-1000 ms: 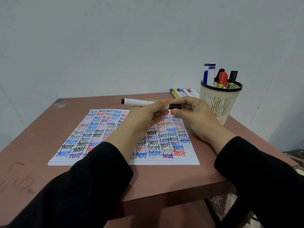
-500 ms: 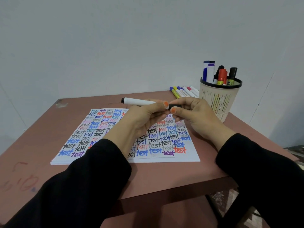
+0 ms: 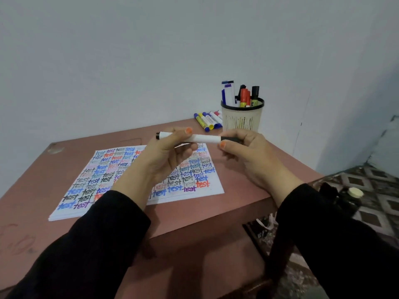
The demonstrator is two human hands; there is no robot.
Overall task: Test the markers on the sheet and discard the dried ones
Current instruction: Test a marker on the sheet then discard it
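A white marker (image 3: 205,138) with a black cap lies level in the air above the sheet. My left hand (image 3: 167,155) grips its white barrel. My right hand (image 3: 246,152) pinches the black cap (image 3: 230,138) at the marker's right end. Under both hands lies a white sheet (image 3: 216,188) covered with the word "test" in several colours. A mesh cup (image 3: 241,118) at the back right holds several upright markers. Several loose markers (image 3: 208,120) lie on the table just left of the cup.
The reddish table (image 3: 244,186) has its front edge near my sleeves and its right edge past the cup. A patterned floor (image 3: 371,190) with a dark object and a pale round lid shows at the right. A plain wall stands behind.
My hands have moved apart along the marker, so more of the white barrel shows between them. The camera has turned, bringing the floor at the right into view.
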